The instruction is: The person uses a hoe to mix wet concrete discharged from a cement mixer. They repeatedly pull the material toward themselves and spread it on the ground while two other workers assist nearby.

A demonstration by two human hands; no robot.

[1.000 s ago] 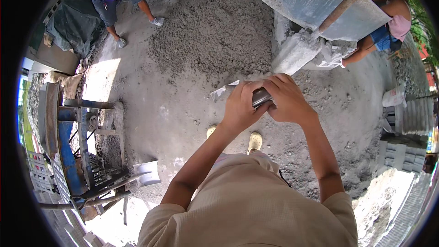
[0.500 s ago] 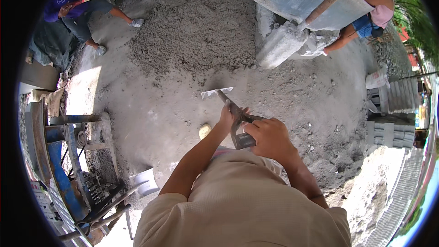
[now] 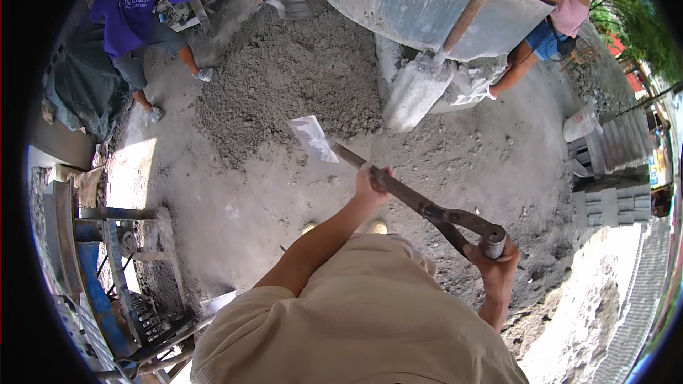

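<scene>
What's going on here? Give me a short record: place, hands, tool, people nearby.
place: outdoor yard with a grey sand pile on the ground
left hand: grips the shovel shaft midway
right hand: grips the end handle
shovel: blade raised above the ground, pointing at the pile
mixer drum: large, grey, beyond the pile
person in purple: at the upper left, works the pile with another shovel
person in pink: at the upper right, beside the drum

Shovel (image 3: 398, 188) held tilted, pale blade raised fwd.
</scene>
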